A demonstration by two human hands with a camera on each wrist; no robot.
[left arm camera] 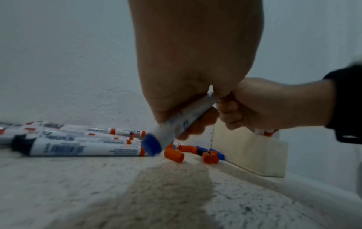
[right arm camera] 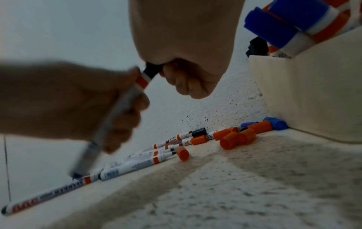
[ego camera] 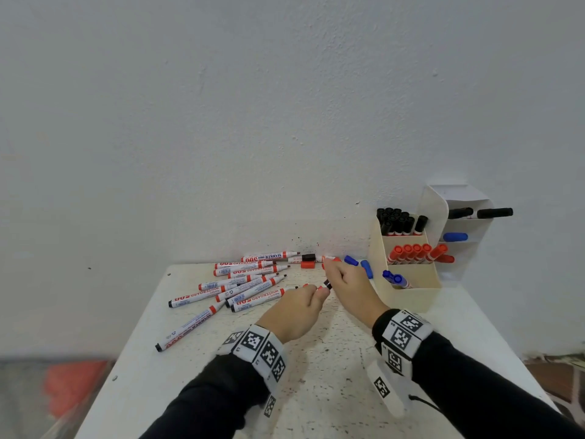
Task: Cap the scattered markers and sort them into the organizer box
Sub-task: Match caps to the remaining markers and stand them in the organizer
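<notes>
My left hand grips a white marker with a blue end plug, tilted above the table. My right hand pinches a dark cap at the marker's tip end, right against the left hand's fingers. Several uncapped markers lie scattered at the table's far left. Loose red caps, a black cap and blue caps lie by the wall. The cream organizer box stands at the right with black, red and blue capped markers in separate compartments.
A white holder behind the organizer has black, blue and red markers lying in it. The speckled white table ends at the wall behind; its left and right edges are in view. A blurred red object sits on the floor at left.
</notes>
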